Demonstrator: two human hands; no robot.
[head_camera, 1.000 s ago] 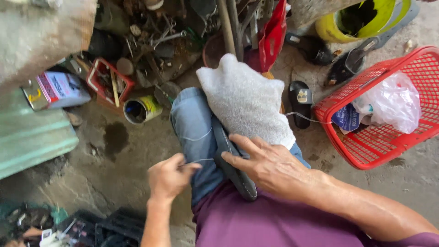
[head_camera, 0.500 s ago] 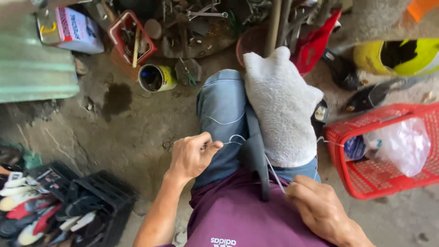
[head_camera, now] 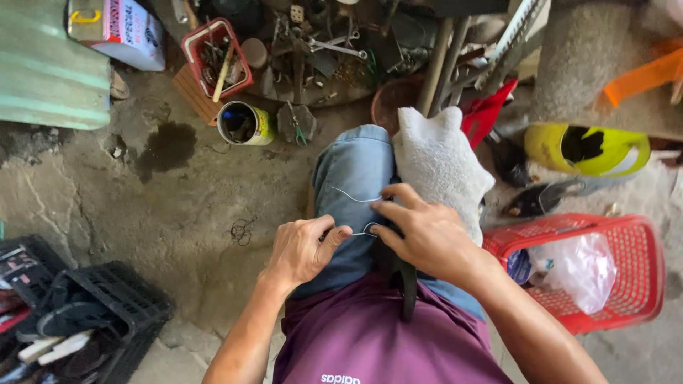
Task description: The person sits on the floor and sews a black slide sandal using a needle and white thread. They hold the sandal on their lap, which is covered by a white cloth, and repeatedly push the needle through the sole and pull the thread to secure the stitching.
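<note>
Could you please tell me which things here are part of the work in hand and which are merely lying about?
In hand: left hand and right hand pinching a thin thread; dark sandal sole on the lap; white cloth over the knee.

Lying about: red basket, open tin, yellow helmet, black crate.

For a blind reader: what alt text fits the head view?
Seated person's left hand and right hand pinch a thin pale thread over a dark flat sandal on their blue-jeaned lap; red plastic basket alongside.

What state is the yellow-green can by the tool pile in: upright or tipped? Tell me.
Upright: the can stands on the concrete floor, its open round mouth facing up. Contents unclear.
</note>
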